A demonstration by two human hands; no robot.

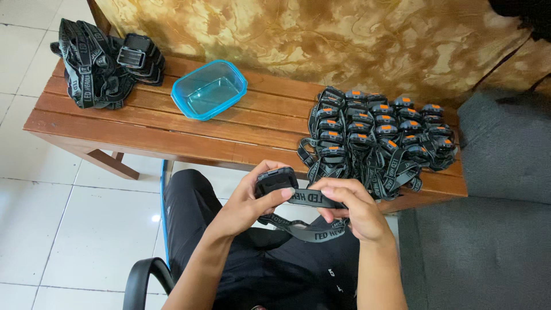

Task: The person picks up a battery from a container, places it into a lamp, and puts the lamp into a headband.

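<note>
We've got our left hand (248,202) wrapped around a black headlamp (276,181) while our right hand (354,209) pinches its strap (313,199), just in front of the wooden surface (172,123).

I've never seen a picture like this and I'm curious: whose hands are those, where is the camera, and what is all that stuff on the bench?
There is no machine here. A person wears a camera on their head, so you look down at their own two hands and their lap, as if through their eyes. They sit on a chair in front of a wooden bench. The left hand holds a small black headlamp, the kind of light you strap to your forehead. The right hand pinches its grey strap, which hangs in a loop between the hands. On the bench, at the right, lies a big pile of headlamps with orange buttons. In the middle stands a blue plastic box with nothing in it. At the far left lie a bundle of straps and a few black lamp bodies.
</note>
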